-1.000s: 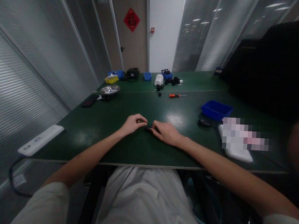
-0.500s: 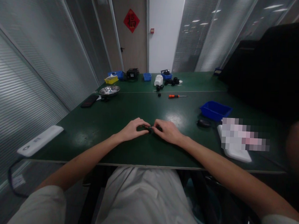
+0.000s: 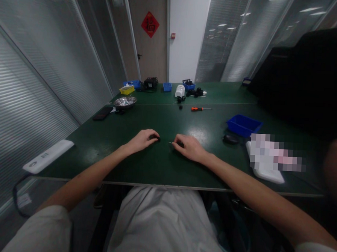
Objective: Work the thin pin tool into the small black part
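My left hand (image 3: 143,140) is closed on a small black part (image 3: 156,139), which shows between its thumb and fingers just above the green table (image 3: 143,168). To its right, my right hand (image 3: 188,146) pinches a thin metal piece (image 3: 171,143) whose tip points left; the rest is hidden by the fingers, so its kind is unclear. A gap of bare table lies between the two hands. Farther forward lies a screwdriver (image 3: 200,109) with an orange and black handle, touched by neither hand.
A blue tray (image 3: 244,125), a black computer mouse (image 3: 230,139) and a white flat object (image 3: 263,170), partly blurred out, lie right. Left are a metal bowl (image 3: 125,102), a phone (image 3: 103,113) and a white power strip (image 3: 48,156). Black parts (image 3: 196,92) lie far back. Someone's arm shows at right.
My left hand has drawn away to the left with the black part, parting from the right hand. My right hand stays in nearly the same place with the thin metal piece.
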`<state>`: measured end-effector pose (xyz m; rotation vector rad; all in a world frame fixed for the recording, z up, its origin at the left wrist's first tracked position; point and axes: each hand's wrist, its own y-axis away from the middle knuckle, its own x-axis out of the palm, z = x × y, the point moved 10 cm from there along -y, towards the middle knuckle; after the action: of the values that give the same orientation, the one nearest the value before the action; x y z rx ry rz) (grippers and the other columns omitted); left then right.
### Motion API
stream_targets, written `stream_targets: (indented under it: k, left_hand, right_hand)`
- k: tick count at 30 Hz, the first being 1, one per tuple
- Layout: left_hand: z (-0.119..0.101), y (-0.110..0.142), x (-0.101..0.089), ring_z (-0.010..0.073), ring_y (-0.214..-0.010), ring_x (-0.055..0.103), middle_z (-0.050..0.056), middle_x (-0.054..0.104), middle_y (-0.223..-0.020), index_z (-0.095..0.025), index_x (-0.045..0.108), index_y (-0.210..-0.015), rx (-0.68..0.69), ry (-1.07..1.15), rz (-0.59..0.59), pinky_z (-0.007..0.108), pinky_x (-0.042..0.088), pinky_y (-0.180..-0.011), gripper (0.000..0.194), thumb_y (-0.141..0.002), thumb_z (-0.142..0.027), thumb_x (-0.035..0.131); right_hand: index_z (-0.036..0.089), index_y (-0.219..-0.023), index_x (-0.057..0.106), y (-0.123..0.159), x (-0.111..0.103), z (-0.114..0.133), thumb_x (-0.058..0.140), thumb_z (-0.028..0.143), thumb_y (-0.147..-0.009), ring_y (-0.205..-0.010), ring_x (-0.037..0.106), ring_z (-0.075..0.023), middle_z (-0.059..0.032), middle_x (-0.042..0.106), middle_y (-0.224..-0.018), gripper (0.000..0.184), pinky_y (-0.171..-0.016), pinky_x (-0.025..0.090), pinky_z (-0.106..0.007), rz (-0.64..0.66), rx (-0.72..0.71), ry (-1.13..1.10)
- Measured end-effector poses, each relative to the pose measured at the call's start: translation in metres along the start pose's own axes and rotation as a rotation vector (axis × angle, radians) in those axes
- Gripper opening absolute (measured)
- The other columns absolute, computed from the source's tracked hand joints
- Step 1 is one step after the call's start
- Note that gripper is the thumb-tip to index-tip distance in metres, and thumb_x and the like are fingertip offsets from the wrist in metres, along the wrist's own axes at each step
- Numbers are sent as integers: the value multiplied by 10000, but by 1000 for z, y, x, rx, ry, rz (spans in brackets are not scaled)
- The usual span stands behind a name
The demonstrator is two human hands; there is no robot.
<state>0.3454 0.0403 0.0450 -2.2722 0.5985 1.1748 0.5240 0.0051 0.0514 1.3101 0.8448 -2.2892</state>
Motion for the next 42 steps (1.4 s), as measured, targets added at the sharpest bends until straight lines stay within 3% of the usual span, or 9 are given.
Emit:
stream_targets:
  k: [4,8,12,17,31,42]
  left_hand:
    - [89,26,-68,248,-1042,649,116,698,-1206,-173,708,-1264,-269,-122,-162,346,507,-906,360,-938,-310,639]
    - [179,81,-143,266,-1053,643,126,725,-1152,-115,741,-1189,-579,-362,-274,340,466,-950,318,-897,-221,674]
    - [223,140,-190,230,-992,618,93,738,-1065,-73,746,-1155,-769,-538,-331,279,430,-907,298,-877,-174,702]
    - [230,171,-202,205,-940,561,88,709,-986,-24,716,-1179,-848,-585,-393,268,387,-904,315,-914,-187,663]
    - [215,163,-202,181,-873,531,63,639,-897,-16,723,-1154,-836,-673,-406,224,362,-815,273,-921,-123,631]
    - [224,160,-197,165,-868,512,95,645,-1020,-10,746,-1135,-807,-685,-365,211,340,-761,263,-926,-97,612]
  right_hand:
    - [210,-1000,609,0,1,-2,549,368,-1023,-771,604,-165,-27,689,-918,170,-691,385,-275,11,11,3]
    - [210,-1006,615,0,2,-3,551,369,-1024,-780,609,-164,-25,690,-917,172,-697,394,-273,11,8,-8]
    - [212,-1008,621,0,3,-5,556,371,-1019,-775,610,-162,-21,691,-915,172,-687,388,-269,11,11,-9]
    - [215,-998,621,-1,5,-6,562,376,-1015,-772,606,-158,-15,687,-908,173,-682,382,-268,10,10,-7]
    - [217,-999,623,-1,3,-5,559,367,-1016,-791,611,-162,-17,689,-919,164,-692,382,-268,13,1,-21]
    - [211,-990,629,0,0,-2,556,366,-1019,-776,599,-157,-17,680,-908,173,-683,377,-265,11,-6,-24]
